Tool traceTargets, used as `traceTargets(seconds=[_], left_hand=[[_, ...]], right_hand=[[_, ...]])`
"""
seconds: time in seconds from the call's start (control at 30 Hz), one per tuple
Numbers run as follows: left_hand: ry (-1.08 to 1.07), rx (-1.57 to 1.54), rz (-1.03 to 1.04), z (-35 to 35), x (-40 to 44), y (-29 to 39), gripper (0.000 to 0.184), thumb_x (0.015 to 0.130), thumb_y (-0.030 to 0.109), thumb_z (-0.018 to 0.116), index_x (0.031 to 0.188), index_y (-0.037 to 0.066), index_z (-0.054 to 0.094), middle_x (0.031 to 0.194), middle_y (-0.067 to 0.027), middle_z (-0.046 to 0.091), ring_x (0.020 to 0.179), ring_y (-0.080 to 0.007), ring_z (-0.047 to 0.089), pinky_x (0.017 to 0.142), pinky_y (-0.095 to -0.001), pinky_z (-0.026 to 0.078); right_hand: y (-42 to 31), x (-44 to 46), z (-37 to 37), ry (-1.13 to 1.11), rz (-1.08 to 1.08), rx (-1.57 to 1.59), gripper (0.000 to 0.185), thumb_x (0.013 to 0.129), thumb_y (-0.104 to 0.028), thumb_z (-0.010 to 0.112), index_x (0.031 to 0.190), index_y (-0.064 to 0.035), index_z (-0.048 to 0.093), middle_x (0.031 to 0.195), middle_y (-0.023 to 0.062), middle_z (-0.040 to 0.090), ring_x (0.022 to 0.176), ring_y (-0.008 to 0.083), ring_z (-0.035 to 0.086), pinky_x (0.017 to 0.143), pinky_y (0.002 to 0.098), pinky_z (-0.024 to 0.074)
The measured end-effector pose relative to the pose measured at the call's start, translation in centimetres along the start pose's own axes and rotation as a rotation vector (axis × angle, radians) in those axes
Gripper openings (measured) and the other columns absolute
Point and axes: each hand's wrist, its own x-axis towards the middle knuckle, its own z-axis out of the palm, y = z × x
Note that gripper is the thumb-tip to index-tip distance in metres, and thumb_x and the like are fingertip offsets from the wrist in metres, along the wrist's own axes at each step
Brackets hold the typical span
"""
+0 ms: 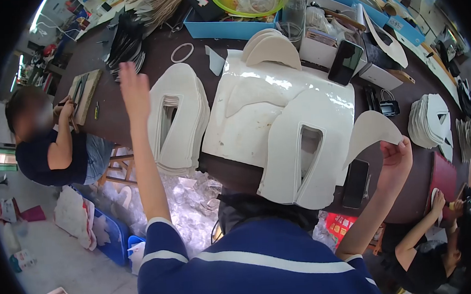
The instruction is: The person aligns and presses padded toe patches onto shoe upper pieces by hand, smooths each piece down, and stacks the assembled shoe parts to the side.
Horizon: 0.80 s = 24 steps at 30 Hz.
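My left hand is raised with its fingers stretched out, holding nothing, just left of a stack of white cut-out pieces. Its fingertips overlap the lower edge of a bundle of black pieces in this view. My right hand pinches the right end of a curved white piece. The other end of that piece reaches toward a second pile of white slotted pieces, spread on a glossy white board. More rounded pale pieces lie at the board's far edge.
Behind the board stand a blue tray, a glass flask and a propped phone. Another phone lies near the front edge. White stacks sit at right. Co-workers work at left and lower right.
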Motion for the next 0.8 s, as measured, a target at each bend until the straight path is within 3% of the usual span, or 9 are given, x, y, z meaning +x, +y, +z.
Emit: traceTargets(seconds=[0.07,0.17,0.27,0.37,0.47,0.57,0.67,0.73,0.8], left_hand=[[-0.367,0.21,-0.018,4.5,-5.2,-1.3,0.058,0.104,0.041,0.036,0.148,0.004,0.035,0.156,-0.0202,0.028,0.145,-0.0343,0.024,0.118,-0.0407,0.02],[-0.564,-0.599,-0.511,3.2,-2.7,-3.2,0.06,0.103,0.044,0.038,0.147,0.004,0.038,0.155,-0.0204,0.03,0.145,-0.0335,0.026,0.117,-0.0379,0.023],[-0.432,-0.651,-0.419,0.8,0.2,-2.7,0.063,0.101,0.048,0.04,0.148,0.006,0.037,0.156,-0.0199,0.029,0.146,-0.0327,0.025,0.117,-0.0364,0.022],[-0.043,-0.379,-0.194,-0.1,3.0,1.9,0.063,0.1,0.048,0.043,0.149,0.009,0.038,0.157,-0.0166,0.027,0.147,-0.0318,0.022,0.118,-0.0419,0.018],[-0.162,0.275,0.137,6.4,-0.8,2.4,0.063,0.097,0.048,0.048,0.149,0.015,0.039,0.158,-0.0114,0.029,0.148,-0.0305,0.021,0.117,-0.0521,0.017],[-0.512,0.069,-0.088,8.0,-2.2,2.2,0.061,0.094,0.047,0.052,0.147,0.02,0.042,0.157,-0.0072,0.032,0.147,-0.0303,0.022,0.114,-0.0598,0.018],[-0.634,0.02,-0.116,6.4,-0.7,2.9,0.058,0.093,0.048,0.051,0.145,0.021,0.045,0.156,-0.0064,0.033,0.147,-0.0323,0.023,0.113,-0.0614,0.018],[-0.557,-0.279,-0.129,5.1,-0.1,4.1,0.05,0.096,0.038,0.052,0.139,0.011,0.051,0.149,-0.0107,0.044,0.14,-0.0294,0.037,0.112,-0.0494,0.028],[-0.446,-0.592,-0.129,0.9,0.3,10.8,0.046,0.097,0.031,0.052,0.136,0.006,0.053,0.142,-0.0127,0.051,0.134,-0.0263,0.046,0.11,-0.0412,0.034]], right_hand=[[-0.2,0.0,0.0,-0.006,0.0,-0.008,0.018,0.093,-0.016,0.046,0.098,-0.001,0.054,0.09,0.0087,0.067,0.082,0.0166,0.069,0.079,0.027,0.052],[-0.2,0.1,-0.3,-0.008,-0.006,-0.013,0.018,0.093,-0.015,0.046,0.098,-0.001,0.055,0.09,0.0089,0.067,0.081,0.0166,0.069,0.078,0.0273,0.0524],[-0.2,0.0,-0.9,-0.01,-0.003,-0.035,0.017,0.092,-0.015,0.046,0.098,-0.0008,0.055,0.09,0.009,0.067,0.081,0.0167,0.069,0.078,0.0276,0.0528],[-0.2,0.0,-0.9,0.007,-0.003,-0.04,0.017,0.092,-0.015,0.046,0.098,-0.0006,0.055,0.089,0.0091,0.067,0.08,0.0168,0.069,0.078,0.0278,0.0529],[-0.5,-0.1,-0.3,0.01,-0.024,-0.029,0.017,0.092,-0.014,0.046,0.098,-0.0003,0.055,0.089,0.0091,0.067,0.08,0.0171,0.069,0.078,0.0279,0.0529],[-0.8,-0.7,-0.5,0.01,-0.04,-0.042,0.017,0.092,-0.013,0.046,0.098,0.0001,0.055,0.088,0.0092,0.066,0.079,0.0174,0.069,0.077,0.028,0.0528],[-0.8,-0.9,-1.5,0.02,-0.057,-0.071,0.015,0.091,-0.011,0.047,0.097,0.0003,0.055,0.091,0.0102,0.066,0.08,0.0171,0.068,0.077,0.0276,0.0523],[-0.9,-1.0,-1.4,0.035,-0.09,-0.096,0.014,0.09,-0.01,0.048,0.095,0.0005,0.056,0.095,0.0112,0.066,0.082,0.0164,0.066,0.077,0.0271,0.0518],[-1.0,-1.3,-0.3,0.058,-0.156,-0.128,0.013,0.09,-0.008,0.048,0.093,0.0008,0.057,0.1,0.0124,0.065,0.085,0.0153,0.064,0.077,0.0265,0.0513]])
